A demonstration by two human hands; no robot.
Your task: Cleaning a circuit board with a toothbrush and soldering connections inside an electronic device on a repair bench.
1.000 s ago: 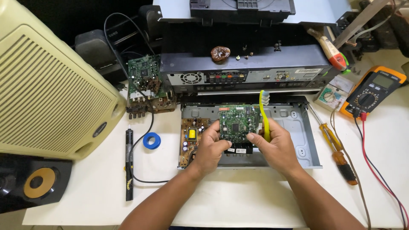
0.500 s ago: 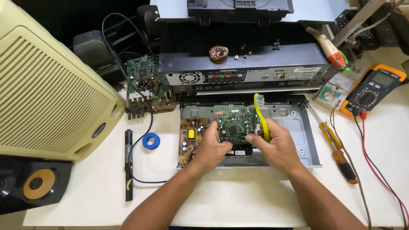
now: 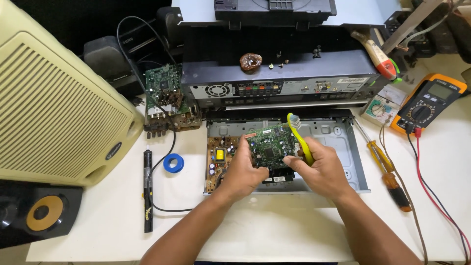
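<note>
Both hands on green board; screwdriver, multimeter nearby rt.

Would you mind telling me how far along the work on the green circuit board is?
Done: the metal chassis lies open, and another board sits out beside it. In hand: the left hand holds the green circuit board above it; the right hand holds a yellow toothbrush. Left: the chassis remains uncovered.
</note>
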